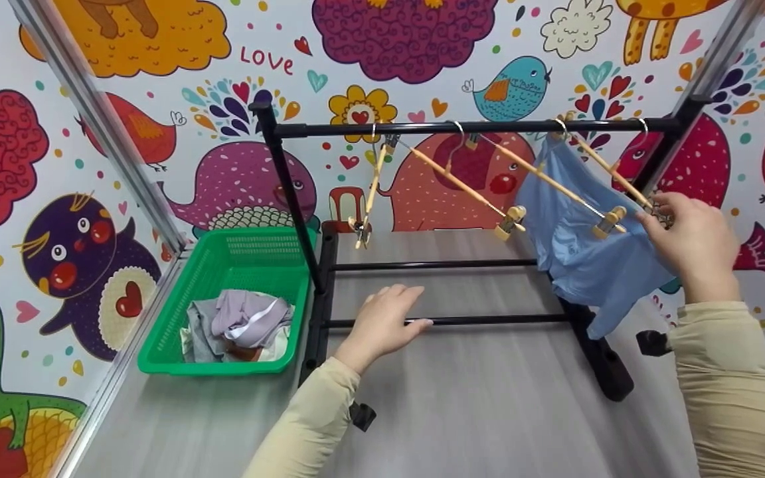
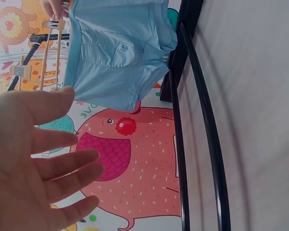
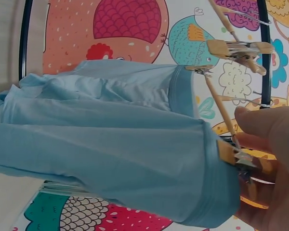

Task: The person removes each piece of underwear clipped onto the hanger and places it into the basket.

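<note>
Light blue boxer shorts [image 1: 595, 259] hang by the waistband from a wooden clip hanger [image 1: 611, 171] at the right end of the black rack. My right hand [image 1: 698, 242] holds that hanger's near end. In the right wrist view, its fingers curl around the clip [image 3: 226, 152] on the waistband, while the thumb lies near the hanger bar. A second clip [image 3: 198, 69] grips the waistband's far side. My left hand [image 1: 382, 325] hovers in front of the rack, holding nothing, fingers spread in the left wrist view.
Other wooden clip hangers [image 1: 465, 188] hang along the rack's top bar [image 1: 416, 128]. Left of the rack, a green basket [image 1: 157, 332] contains several crumpled garments [image 1: 250, 318]. Black lower bars [image 1: 462, 320] cross above the grey tabletop [image 1: 489, 411]. A patterned wall stands behind.
</note>
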Demonstrator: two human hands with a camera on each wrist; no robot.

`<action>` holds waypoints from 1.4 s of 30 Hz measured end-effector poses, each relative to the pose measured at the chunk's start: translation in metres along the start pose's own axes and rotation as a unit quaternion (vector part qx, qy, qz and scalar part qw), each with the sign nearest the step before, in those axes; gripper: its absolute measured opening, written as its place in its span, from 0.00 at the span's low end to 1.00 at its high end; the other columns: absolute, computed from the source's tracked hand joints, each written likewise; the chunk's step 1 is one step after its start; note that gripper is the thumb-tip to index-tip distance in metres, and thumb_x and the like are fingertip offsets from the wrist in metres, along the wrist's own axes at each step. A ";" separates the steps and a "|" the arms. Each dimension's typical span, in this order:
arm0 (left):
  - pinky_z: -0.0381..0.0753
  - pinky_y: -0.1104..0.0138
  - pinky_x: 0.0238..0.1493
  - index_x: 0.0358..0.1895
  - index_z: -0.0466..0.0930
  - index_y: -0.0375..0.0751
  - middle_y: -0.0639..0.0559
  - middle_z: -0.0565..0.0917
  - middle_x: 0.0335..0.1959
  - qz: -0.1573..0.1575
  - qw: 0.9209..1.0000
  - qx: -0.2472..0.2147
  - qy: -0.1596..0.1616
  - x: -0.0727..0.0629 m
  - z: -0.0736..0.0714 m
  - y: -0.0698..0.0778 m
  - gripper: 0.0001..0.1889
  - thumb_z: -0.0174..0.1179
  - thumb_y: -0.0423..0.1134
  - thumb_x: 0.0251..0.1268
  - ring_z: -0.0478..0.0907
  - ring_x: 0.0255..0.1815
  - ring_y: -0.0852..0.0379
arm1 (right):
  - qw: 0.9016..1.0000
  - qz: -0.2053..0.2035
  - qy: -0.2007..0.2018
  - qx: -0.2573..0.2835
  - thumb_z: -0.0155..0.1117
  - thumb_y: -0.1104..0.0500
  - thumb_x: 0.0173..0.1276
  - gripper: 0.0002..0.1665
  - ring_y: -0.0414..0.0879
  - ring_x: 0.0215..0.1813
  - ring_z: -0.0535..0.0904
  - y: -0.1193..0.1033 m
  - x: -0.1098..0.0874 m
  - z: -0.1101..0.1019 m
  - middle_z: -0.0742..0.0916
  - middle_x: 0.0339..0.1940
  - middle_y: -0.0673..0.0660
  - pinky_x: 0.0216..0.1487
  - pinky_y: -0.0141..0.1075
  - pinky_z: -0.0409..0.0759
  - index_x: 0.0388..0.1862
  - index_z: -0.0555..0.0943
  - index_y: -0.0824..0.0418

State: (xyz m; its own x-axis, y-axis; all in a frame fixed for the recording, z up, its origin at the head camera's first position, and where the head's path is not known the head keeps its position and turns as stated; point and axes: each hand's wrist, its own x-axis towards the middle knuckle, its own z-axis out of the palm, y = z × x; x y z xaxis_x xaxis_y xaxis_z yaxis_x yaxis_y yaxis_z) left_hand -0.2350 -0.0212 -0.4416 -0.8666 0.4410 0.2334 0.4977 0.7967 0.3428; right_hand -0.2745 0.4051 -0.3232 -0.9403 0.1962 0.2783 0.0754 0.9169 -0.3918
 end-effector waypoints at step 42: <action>0.73 0.53 0.59 0.67 0.74 0.44 0.46 0.79 0.59 0.014 1.000 0.001 0.017 0.039 -0.027 0.018 0.29 0.61 0.54 0.68 0.76 0.59 0.48 | 0.996 0.023 0.077 0.036 0.45 0.54 0.80 0.24 0.69 0.48 0.73 0.004 0.000 0.009 0.76 0.49 0.74 0.49 0.63 0.73 0.53 0.75 0.75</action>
State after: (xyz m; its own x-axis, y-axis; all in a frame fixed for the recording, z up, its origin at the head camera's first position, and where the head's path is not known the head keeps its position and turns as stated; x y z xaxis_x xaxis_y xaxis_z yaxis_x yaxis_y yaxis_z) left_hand -0.2592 -0.0007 -0.4017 -0.8508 0.4487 0.2735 0.5214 0.7854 0.3335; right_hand -0.2770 0.4055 -0.3323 -0.8734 0.2941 0.3882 0.0881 0.8793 -0.4680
